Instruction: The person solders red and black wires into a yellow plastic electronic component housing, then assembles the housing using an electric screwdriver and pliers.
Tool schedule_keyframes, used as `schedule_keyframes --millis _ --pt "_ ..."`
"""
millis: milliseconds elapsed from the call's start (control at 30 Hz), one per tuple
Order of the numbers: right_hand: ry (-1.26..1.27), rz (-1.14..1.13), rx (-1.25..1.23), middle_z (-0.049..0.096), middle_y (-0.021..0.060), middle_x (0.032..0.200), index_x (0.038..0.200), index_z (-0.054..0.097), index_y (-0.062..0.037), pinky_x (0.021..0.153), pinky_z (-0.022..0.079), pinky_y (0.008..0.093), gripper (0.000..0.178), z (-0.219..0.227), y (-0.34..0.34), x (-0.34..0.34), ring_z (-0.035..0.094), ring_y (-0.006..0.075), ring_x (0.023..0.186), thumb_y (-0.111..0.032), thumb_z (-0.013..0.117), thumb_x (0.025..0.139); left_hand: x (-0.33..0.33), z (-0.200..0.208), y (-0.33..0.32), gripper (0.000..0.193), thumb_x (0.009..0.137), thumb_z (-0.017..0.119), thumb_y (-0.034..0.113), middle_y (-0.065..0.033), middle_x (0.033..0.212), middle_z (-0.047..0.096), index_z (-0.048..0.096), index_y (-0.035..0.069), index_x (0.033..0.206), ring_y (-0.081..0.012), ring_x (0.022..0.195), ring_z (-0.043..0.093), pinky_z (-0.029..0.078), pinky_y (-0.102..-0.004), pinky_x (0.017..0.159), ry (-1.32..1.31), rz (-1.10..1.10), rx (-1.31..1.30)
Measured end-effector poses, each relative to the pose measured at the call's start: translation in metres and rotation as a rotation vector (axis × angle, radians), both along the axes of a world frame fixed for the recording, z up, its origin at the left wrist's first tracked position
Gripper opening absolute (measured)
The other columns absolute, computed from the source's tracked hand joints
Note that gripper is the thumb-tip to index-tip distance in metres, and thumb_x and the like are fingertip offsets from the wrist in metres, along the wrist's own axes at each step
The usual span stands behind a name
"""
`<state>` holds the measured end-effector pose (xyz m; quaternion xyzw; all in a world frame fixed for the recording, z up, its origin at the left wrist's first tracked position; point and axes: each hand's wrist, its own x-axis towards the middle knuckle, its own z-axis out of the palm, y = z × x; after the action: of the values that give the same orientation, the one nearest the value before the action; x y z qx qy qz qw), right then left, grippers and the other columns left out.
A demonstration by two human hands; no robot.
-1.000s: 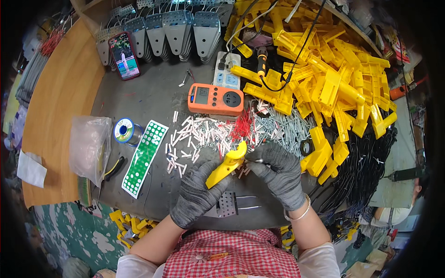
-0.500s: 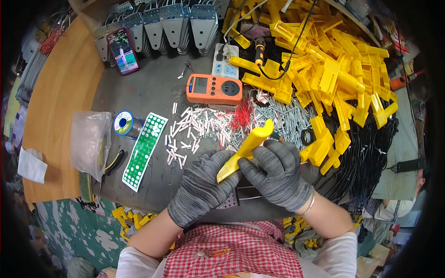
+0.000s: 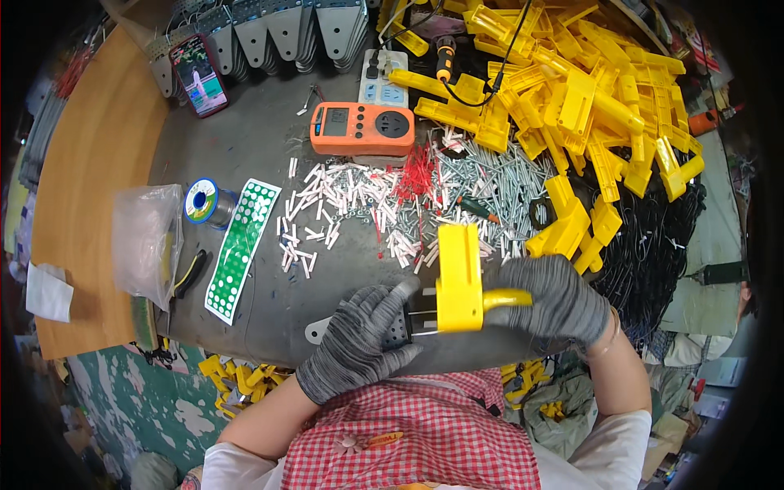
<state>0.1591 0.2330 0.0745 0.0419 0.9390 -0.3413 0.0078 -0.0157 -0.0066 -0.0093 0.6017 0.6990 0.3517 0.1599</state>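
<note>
A yellow plastic housing (image 3: 459,282) with a stubby side handle is held upright above the table's front edge. My right hand (image 3: 555,302), in a grey knit glove and slightly blurred, is closed round that handle. Across from it my left hand (image 3: 355,343), gloved alike, grips a grey metal plate (image 3: 317,331) with a dark perforated end. Thin metal prongs (image 3: 423,313) stick out from that end toward the housing's lower left side. Whether they touch it I cannot tell. Much of the plate is hidden under my left hand.
Beyond my hands lie loose white tubes (image 3: 327,200), red bits (image 3: 416,173) and screws (image 3: 523,184). An orange meter (image 3: 362,129) sits behind them. Yellow housings (image 3: 580,122) are heaped at the right, near black cables (image 3: 645,245). A solder spool (image 3: 211,202) and green sticker sheet (image 3: 243,249) lie left.
The yellow housing has gone from both hands into my right hand alone and is turned upright. My left hand has let go of it and moved down onto the metal plate. The view has shifted slightly.
</note>
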Motion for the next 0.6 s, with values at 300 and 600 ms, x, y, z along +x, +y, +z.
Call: schedule_keyframes --millis 300,600 --pt "-0.337 0.153 0.292 0.071 0.0093 0.101 0.121 0.069 -0.0184 0.071 0.053 0.0452 0.043 0.006 -0.026 -0.016 0.069 0.0293 0.086 -0.049 0.060 0.093 -0.009 -0.002 -0.001 0.093 0.069 0.090 0.034 -0.0182 0.111 0.065 0.046 -0.002 0.142 -0.0362 0.097 0.064 0.050 -0.0454 0.090 -0.073 -0.069 0.119" --pt "0.019 0.047 -0.041 0.066 0.0103 0.103 0.109 0.067 -0.0111 0.076 0.056 0.0425 0.031 -0.061 -0.026 0.001 0.067 0.0328 0.084 -0.035 0.069 0.090 -0.010 -0.004 0.004 0.084 0.073 0.084 0.034 -0.0184 0.112 0.060 0.047 -0.002 0.139 -0.0362 0.101 0.061 0.049 -0.0475 0.090 0.016 -0.169 0.154"
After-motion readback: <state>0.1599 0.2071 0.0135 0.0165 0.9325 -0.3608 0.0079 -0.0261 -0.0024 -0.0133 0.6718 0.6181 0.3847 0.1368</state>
